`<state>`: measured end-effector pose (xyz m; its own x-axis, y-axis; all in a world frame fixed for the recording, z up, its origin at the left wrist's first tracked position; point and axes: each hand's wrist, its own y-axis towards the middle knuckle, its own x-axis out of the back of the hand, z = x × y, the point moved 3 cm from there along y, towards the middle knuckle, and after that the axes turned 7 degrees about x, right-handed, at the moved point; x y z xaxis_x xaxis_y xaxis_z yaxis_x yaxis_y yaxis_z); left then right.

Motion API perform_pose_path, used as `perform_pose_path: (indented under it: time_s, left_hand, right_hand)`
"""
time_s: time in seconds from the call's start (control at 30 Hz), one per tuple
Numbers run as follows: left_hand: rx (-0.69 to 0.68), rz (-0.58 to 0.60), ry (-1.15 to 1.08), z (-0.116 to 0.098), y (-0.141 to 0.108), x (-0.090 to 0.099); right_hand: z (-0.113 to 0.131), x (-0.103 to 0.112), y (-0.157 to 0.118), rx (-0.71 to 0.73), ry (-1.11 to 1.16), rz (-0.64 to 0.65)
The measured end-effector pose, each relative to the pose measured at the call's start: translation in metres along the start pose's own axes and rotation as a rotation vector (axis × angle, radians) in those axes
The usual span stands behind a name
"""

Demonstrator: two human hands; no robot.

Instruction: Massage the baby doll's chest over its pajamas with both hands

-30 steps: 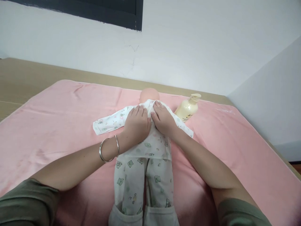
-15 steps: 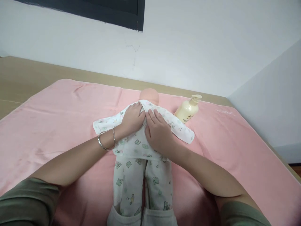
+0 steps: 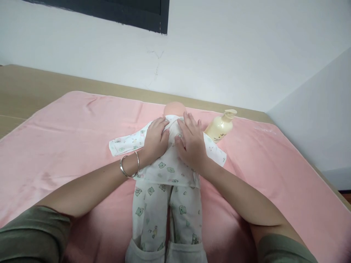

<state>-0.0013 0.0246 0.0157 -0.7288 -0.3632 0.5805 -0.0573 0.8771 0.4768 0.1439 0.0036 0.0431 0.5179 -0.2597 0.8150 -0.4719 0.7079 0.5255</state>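
a white wall (image 3: 233, 54) rises at the far side, and below it a wooden surface (image 3: 35, 82) runs across. over that lies a pink blanket (image 3: 279, 182), creased at the left. a dark frame (image 3: 123, 14) is set in the wall, far left.

the doll (image 3: 174, 175) lies in the middle of the blanket, its round head (image 3: 174, 108) at the far end, its patterned trousers (image 3: 157, 215) toward the near edge. the person's forearms reach in from both near corners, passing over the blanket on either side of the trousers.

on the doll's patterned shirt (image 3: 170, 160), the left hand (image 3: 155, 140) rests with fingers loosely laid out, and the right hand (image 3: 192, 144) lies flat, fingers spread; neither grips anything. together they cover much of the chest.

just beyond the right sleeve stands a cream pump bottle (image 3: 220, 126), its lower part hidden; i cannot tell whether they touch. a silver bangle (image 3: 121, 168) circles the left wrist.
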Motion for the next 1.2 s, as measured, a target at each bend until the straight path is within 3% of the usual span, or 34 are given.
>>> perform_pose_path:
  time_s: [0.13, 0.3, 0.47, 0.63, 0.8, 1.0, 1.13, 1.2]
  left_hand:
    - [0.021, 0.030, 0.019, 0.001, 0.002, -0.002]
    - [0.006, 0.046, 0.034, 0.000, 0.002, -0.002]
    - [0.018, 0.051, 0.024, 0.002, 0.003, -0.003]
    - [0.010, 0.083, 0.011, 0.002, 0.004, -0.003]
    - [0.025, 0.041, 0.013, 0.002, 0.003, -0.003]
    - [0.035, 0.020, -0.060, 0.004, 0.001, -0.001]
    - [0.070, 0.022, -0.118, 0.004, 0.001, -0.001]
    - [0.090, 0.038, -0.111, 0.006, 0.003, 0.000]
  right_hand:
    - [0.003, -0.002, -0.001, -0.010, 0.043, 0.097]
    - [0.002, 0.005, 0.002, 0.001, 0.032, -0.051]
    - [-0.004, -0.005, 0.004, -0.008, 0.073, 0.178]
    - [-0.004, 0.003, 0.007, 0.086, 0.081, 0.035]
    - [-0.008, -0.003, 0.009, 0.008, 0.069, 0.174]
    - [-0.010, 0.008, 0.010, 0.044, 0.072, 0.020]
    - [-0.009, -0.009, 0.006, 0.107, 0.056, 0.231]
    - [-0.011, -0.007, 0.007, 0.107, 0.034, 0.250]
